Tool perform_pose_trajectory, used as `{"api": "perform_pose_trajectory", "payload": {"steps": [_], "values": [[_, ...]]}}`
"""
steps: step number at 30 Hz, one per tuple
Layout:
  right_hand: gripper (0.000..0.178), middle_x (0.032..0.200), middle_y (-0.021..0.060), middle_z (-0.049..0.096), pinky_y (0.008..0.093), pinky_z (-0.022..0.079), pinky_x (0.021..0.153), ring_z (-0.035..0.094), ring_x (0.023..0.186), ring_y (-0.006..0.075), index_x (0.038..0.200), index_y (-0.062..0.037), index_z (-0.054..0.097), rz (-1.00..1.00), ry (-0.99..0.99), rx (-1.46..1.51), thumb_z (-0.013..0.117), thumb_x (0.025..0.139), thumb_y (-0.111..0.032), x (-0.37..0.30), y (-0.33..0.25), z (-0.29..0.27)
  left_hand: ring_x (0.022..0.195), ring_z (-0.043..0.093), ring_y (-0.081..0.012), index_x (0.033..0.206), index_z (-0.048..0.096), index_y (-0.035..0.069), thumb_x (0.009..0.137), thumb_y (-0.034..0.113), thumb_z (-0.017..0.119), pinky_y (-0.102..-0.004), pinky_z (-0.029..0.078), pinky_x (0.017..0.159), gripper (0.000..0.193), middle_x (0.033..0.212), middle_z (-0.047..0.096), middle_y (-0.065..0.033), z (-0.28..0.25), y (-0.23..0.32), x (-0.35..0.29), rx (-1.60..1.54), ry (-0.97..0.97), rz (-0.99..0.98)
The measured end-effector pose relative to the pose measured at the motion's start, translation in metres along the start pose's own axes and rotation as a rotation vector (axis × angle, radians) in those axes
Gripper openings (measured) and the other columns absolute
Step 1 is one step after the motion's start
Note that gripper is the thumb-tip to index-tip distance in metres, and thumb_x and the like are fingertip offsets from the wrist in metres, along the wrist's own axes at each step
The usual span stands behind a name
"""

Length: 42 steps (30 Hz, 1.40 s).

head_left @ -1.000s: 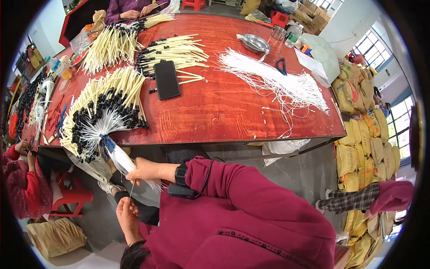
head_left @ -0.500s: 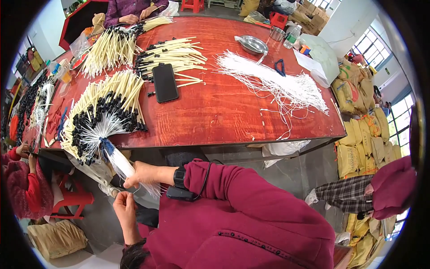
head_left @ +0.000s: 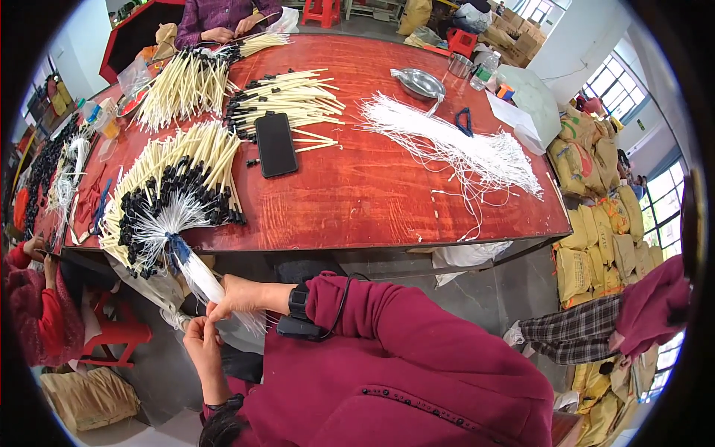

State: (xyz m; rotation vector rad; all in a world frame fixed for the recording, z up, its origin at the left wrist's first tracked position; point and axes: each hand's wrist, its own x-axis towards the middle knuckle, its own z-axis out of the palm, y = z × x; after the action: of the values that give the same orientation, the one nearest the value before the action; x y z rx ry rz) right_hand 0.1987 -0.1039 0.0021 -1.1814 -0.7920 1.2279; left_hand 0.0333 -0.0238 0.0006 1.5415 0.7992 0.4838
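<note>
A bundle of white strings (head_left: pixel 202 277), tied with a blue band, hangs off the near edge of the red table (head_left: pixel 372 201). It comes from a fan of cream sticks with black tips (head_left: pixel 167 190). My right hand (head_left: pixel 240 295), with a black band on its wrist, grips the bundle from the right. Just below it, my left hand (head_left: pixel 199 341) pinches the lower strands with closed fingers. My maroon sleeves fill the lower middle.
On the table lie a black phone (head_left: pixel 275 144), more stick piles (head_left: pixel 287 97), a spread of loose white strings (head_left: pixel 462 153) and a metal dish (head_left: pixel 419 82). Other people sit at the far end (head_left: pixel 223 18), left (head_left: pixel 33 298) and right (head_left: pixel 648 313). Yellow sacks (head_left: pixel 596 246) are stacked at right.
My right hand has slid slightly left along the bundle and my left hand has risen a little toward it. The person at the right edge has leaned further in.
</note>
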Motion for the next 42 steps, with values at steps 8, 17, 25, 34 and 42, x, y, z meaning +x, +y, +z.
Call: {"api": "perform_pose_trajectory", "payload": {"steps": [8, 17, 25, 34, 42], "values": [[0.035, 0.067, 0.0032, 0.064, 0.0295, 0.047, 0.057, 0.057, 0.062, 0.0090, 0.077, -0.0004, 0.069, 0.094, 0.054, -0.348, 0.076, 0.067, -0.033, 0.005, 0.002, 0.005, 0.049, 0.042, -0.0039, 0.078, 0.060, 0.003, 0.091, 0.015, 0.058, -0.0211, 0.032, 0.043, 0.018, 0.058, 0.048, 0.0046, -0.008, -0.004, -0.006, 0.128, 0.060, 0.078], [0.020, 0.070, 0.0013, 0.062, 0.0229, 0.043, 0.057, 0.056, 0.061, 0.0084, 0.083, 0.0008, 0.069, 0.152, 0.001, -0.106, 0.074, 0.073, -0.016, 0.009, 0.000, 0.008, 0.051, 0.049, -0.0034, 0.084, 0.059, 0.004, 0.089, 0.018, 0.060, -0.0195, 0.035, 0.045, 0.015, 0.062, 0.053, 0.0040, -0.006, 0.007, -0.006, -0.115, 0.080, -0.051], [0.017, 0.069, 0.0011, 0.061, 0.0222, 0.042, 0.055, 0.054, 0.060, 0.0080, 0.081, 0.0016, 0.068, 0.166, -0.005, -0.125, 0.073, 0.074, -0.013, 0.008, 0.007, 0.014, 0.055, 0.050, -0.0024, 0.086, 0.063, 0.004, 0.088, 0.018, 0.063, -0.0172, 0.035, 0.046, 0.014, 0.062, 0.055, 0.0039, -0.002, -0.012, -0.009, -0.149, 0.164, 0.044], [0.014, 0.068, 0.0003, 0.061, 0.0217, 0.041, 0.054, 0.052, 0.058, 0.0070, 0.080, 0.0004, 0.068, 0.191, -0.020, -0.126, 0.072, 0.074, -0.012, 0.010, 0.005, 0.014, 0.059, 0.052, -0.0040, 0.095, 0.063, 0.004, 0.089, 0.021, 0.062, -0.0170, 0.039, 0.048, 0.017, 0.072, 0.058, 0.0025, -0.006, -0.007, -0.013, -0.664, 0.165, -0.285], [0.011, 0.067, -0.0012, 0.058, 0.0201, 0.039, 0.054, 0.051, 0.058, 0.0058, 0.080, -0.0003, 0.067, 0.189, -0.036, -0.127, 0.071, 0.074, -0.009, 0.009, 0.002, 0.014, 0.060, 0.053, -0.0046, 0.096, 0.062, 0.004, 0.090, 0.023, 0.061, -0.0167, 0.039, 0.048, 0.019, 0.078, 0.060, 0.0011, -0.005, -0.014, -0.014, -0.475, 0.076, -0.181]]}}
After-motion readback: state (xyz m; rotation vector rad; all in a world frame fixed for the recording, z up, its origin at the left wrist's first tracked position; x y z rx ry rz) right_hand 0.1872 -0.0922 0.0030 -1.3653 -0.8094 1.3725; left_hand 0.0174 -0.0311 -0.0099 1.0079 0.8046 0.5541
